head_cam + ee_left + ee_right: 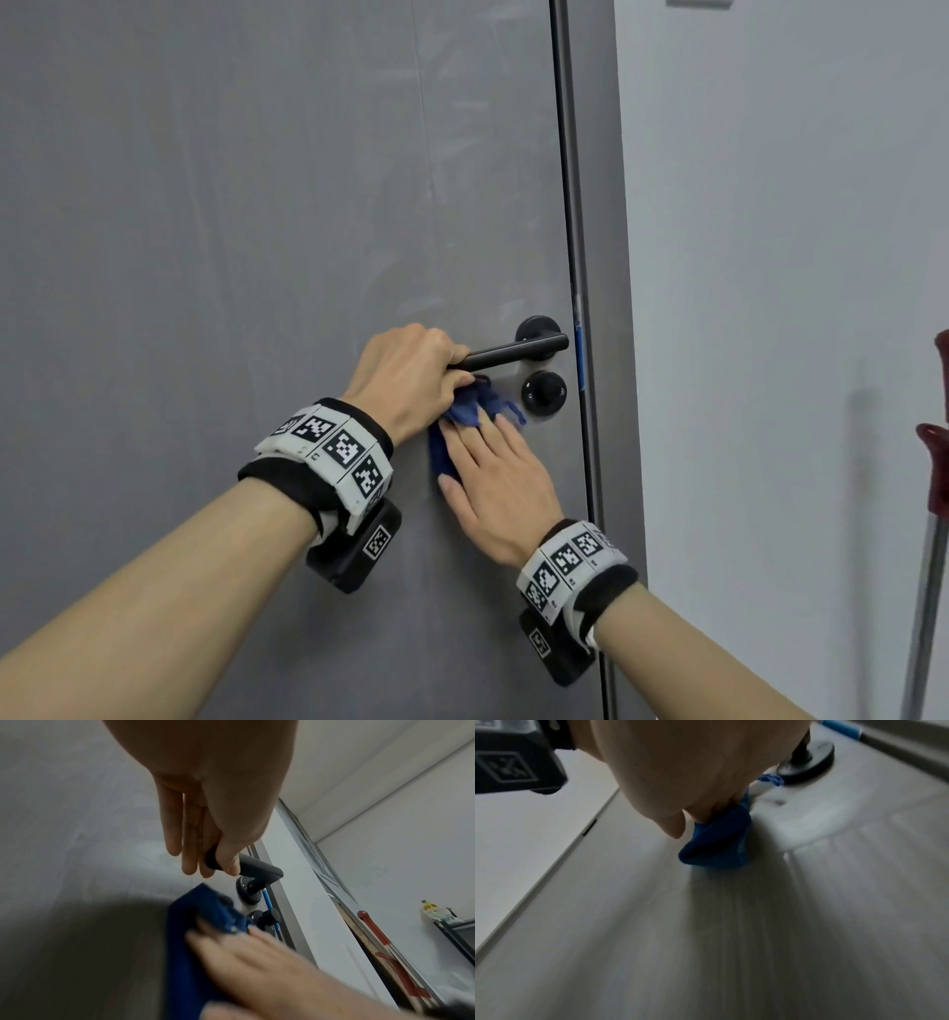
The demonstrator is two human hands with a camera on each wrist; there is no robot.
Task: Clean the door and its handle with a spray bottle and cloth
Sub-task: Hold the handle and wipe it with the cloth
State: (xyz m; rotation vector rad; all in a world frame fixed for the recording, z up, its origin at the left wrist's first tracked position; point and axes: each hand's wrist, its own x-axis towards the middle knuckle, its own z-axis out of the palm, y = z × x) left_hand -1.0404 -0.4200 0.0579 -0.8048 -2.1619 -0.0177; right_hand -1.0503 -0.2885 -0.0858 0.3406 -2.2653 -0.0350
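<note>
1. The gray door [257, 205] fills the left and middle of the head view; faint wipe streaks show on it above the handle.
2. The left hand [405, 380] grips the free left end of the black lever handle [513, 353]. In the left wrist view its thumb [228, 860] curls under the bar while the other fingers [172, 833] hang fairly straight behind it.
3. The handle runs level to the right, ending at its round base [538, 329] close to the door's right edge.
4. The blue cloth [464, 411] lies flat against the door just below the handle, part of it bunched up under the left hand.
5. The right hand [493, 488] presses the cloth onto the door with straight, spread fingers [475, 439]; it is laid flat, not clenched. In the right wrist view the cloth [718, 843] sticks out folded beneath the fingers.
6. A black round lock knob [544, 393] sits below the handle's base, just right of the cloth.
7. A strip of blue tape [580, 360] runs on the door's right edge beside the handle.
8. The door frame [601, 308] and a pale wall [770, 308] follow to the right.
9. A red-gripped pole [932, 514] leans at the far right edge of the head view.
</note>
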